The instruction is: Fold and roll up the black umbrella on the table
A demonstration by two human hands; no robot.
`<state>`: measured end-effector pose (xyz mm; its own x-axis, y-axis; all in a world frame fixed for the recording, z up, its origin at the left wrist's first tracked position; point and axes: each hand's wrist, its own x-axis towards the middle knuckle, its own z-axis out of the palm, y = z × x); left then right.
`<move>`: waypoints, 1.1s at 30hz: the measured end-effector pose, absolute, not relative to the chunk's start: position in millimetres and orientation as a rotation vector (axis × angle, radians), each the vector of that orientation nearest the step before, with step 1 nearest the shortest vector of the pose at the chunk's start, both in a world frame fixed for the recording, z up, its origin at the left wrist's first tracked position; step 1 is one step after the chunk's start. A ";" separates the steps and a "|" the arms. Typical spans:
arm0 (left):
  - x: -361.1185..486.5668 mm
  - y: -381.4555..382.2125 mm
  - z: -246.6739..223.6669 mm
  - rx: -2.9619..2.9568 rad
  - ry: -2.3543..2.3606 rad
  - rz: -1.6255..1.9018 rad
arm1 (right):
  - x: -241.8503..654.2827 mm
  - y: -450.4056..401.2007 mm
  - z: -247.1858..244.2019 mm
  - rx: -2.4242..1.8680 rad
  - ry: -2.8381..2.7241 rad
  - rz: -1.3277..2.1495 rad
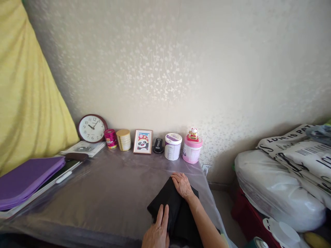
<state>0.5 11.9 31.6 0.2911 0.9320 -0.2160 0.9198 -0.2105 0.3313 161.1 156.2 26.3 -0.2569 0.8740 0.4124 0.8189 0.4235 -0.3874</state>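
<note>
A black cloth [169,196], folded over in layers, lies near the front right edge of the covered table [103,193]. My left hand [157,229] is at its lower left part, two fingers stretched out over the fabric and the thumb partly hidden. Farther back, my right hand [182,185] lies flat on the top of the cloth with its fingers extended. Part of the cloth is hidden beneath my right forearm.
Along the wall stand a clock [92,128], a pink tin [110,138], a yellow-lidded container [124,140], a framed panda picture [143,141] and two tubs [172,147]. Purple folders [31,179] lie left. Bagged bedding [274,186] is piled right.
</note>
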 end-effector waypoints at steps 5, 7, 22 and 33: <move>1.6 18.1 26.4 2.113 1.659 0.025 | 170.3 178.6 23.4 -1.568 -2.059 0.175; 1.5 19.7 25.1 2.085 1.657 0.030 | 175.7 181.6 26.5 -1.638 -1.992 0.143; 1.6 8.8 37.1 2.118 1.677 0.063 | 168.0 134.6 19.1 -1.514 -1.803 0.007; -16.4 18.4 23.0 2.013 1.478 0.467 | 247.3 65.5 3.4 -1.805 -1.103 0.722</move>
<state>-16.4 18.4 23.0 0.3208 0.9450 -0.0636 0.7372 -0.2070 0.6432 247.3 65.5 3.4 0.4378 0.8985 -0.0337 0.3897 -0.2234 -0.8934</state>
